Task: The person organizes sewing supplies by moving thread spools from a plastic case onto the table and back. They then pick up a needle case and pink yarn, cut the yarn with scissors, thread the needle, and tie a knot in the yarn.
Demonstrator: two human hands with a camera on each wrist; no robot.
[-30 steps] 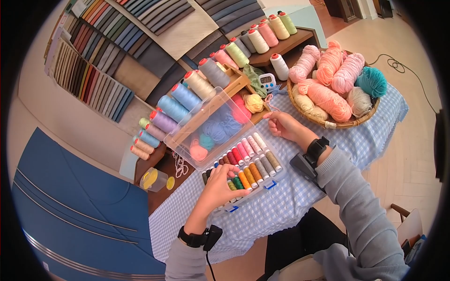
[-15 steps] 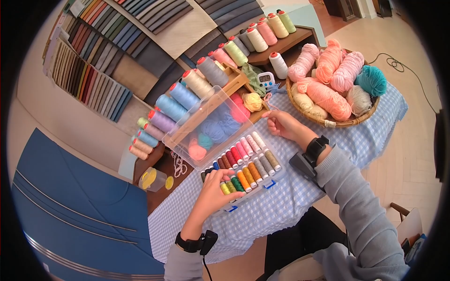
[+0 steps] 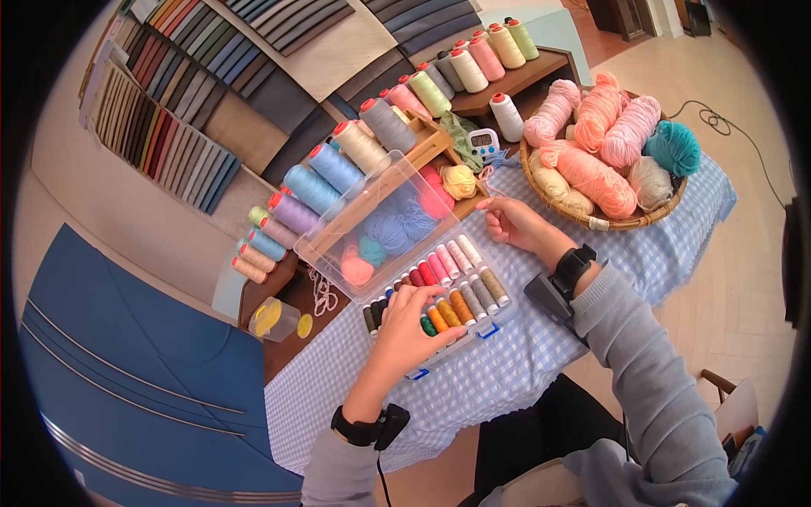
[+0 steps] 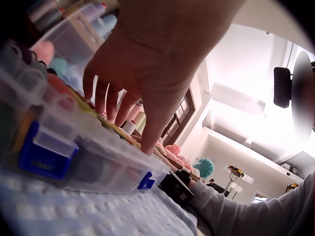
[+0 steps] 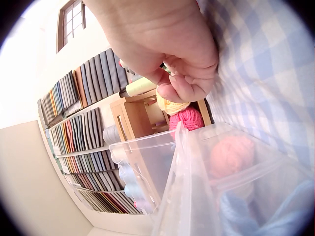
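Observation:
My left hand (image 3: 401,338) lies over the small thread spools (image 3: 461,306) in a clear box (image 3: 505,314), its fingers spread across the rows and its thumb by the front edge. In the left wrist view this hand (image 4: 142,69) arches above the box wall (image 4: 103,169); its fingertips reach the spools, and whether one is gripped is not visible. The see-through lid (image 3: 319,269) stands raised. Beyond the box's far right corner my right hand (image 3: 517,226) hovers with loosely curled fingers; nothing shows in this hand (image 5: 167,44) in the right wrist view.
Large thread cones (image 3: 314,190) line a wooden rack behind the lid. A wicker basket (image 3: 604,221) of yarn sits at the right, near a small timer (image 3: 483,142). A lidded plastic tub (image 3: 283,321) is at the left. Checked cloth (image 3: 329,397) covers the table.
My left hand has shifted right along the spools, over the green and orange ones, uncovering dark spools at the left end. The right hand holds nearly the same pose.

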